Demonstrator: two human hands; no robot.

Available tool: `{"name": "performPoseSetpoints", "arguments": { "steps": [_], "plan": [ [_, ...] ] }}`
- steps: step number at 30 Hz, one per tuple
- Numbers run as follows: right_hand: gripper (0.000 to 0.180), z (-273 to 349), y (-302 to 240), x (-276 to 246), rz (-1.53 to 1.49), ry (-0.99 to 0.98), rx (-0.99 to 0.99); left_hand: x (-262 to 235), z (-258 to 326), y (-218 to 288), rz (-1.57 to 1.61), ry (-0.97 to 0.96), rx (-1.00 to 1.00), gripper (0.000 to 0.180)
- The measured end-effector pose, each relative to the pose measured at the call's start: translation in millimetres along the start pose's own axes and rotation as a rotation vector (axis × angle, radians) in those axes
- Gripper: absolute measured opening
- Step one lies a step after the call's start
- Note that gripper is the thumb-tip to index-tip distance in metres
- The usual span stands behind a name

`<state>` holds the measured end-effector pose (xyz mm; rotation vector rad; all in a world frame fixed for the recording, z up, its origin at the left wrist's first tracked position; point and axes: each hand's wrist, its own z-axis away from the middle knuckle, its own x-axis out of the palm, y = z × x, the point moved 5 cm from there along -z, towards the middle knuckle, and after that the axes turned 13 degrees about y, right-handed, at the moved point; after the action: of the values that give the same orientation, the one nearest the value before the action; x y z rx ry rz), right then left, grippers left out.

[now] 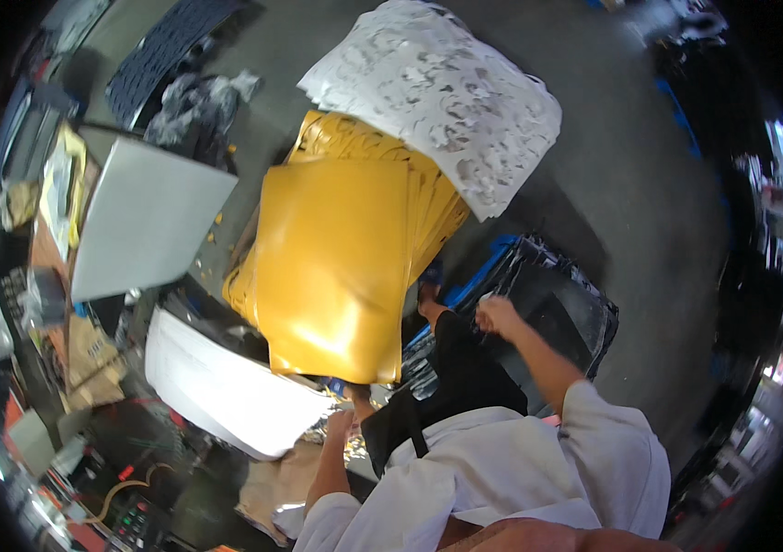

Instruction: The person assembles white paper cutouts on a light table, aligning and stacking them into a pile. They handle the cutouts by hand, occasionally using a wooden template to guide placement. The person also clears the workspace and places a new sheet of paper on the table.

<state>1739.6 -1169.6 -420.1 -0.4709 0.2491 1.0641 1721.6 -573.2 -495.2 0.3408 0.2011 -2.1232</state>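
My right hand (499, 316) is closed, fingers curled, above a dark stack of sheets (552, 313) on the right. A small pale spot shows at its fingers, too small to name. Low and close to my body, my left hand (341, 424) is curled too; whatever it may hold is hidden. It is nearest the near edge of a glossy yellow sheet (336, 248), which lies on a fanned stack of yellow sheets (437, 198). Neither hand touches that sheet. Beyond lies a stack of white sheets (446, 101) with many cut-outs, overlapping the yellow stack's far end.
A white curved panel (217, 377) lies left of the yellow sheet, with a pale grey panel (148, 221) farther left. Crumpled clear plastic (194, 106) and a dark textured sheet (166, 51) are at the far left. Cardboard (92, 359) and clutter line the left side. Grey floor (635, 184) extends right.
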Motion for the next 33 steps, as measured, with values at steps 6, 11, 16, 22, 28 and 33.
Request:
{"name": "performPoseSetpoints", "arguments": {
  "steps": [6,11,16,22,28,33],
  "plan": [
    [0.014,126.2,106.0,-37.8,-0.080,0.213,-0.245,-22.1,-7.7,-53.9,-0.363,-0.031,0.618,0.048],
    [0.018,140.8,97.9,117.4,0.422,0.183,-0.283,-89.3,-33.4,-144.5,0.985,-0.041,0.304,0.036],
    [0.034,102.9,148.0,538.9,1.188,-0.453,-0.814,-145.7,-54.9,-356.8,1.193,0.236,-0.092,0.036],
    [0.011,145.0,393.3,818.1,1.175,-0.677,-0.525,-112.3,-112.4,-458.6,0.930,0.682,-0.124,0.025],
    [0.032,152.8,605.0,999.9,1.037,-0.526,-0.545,-130.9,-147.3,-487.5,0.451,0.971,0.102,0.011],
    [0.045,132.8,643.6,1027.9,0.802,-0.209,-0.425,-170.6,-159.9,-508.7,0.584,1.011,0.127,0.012]
  ]
}}
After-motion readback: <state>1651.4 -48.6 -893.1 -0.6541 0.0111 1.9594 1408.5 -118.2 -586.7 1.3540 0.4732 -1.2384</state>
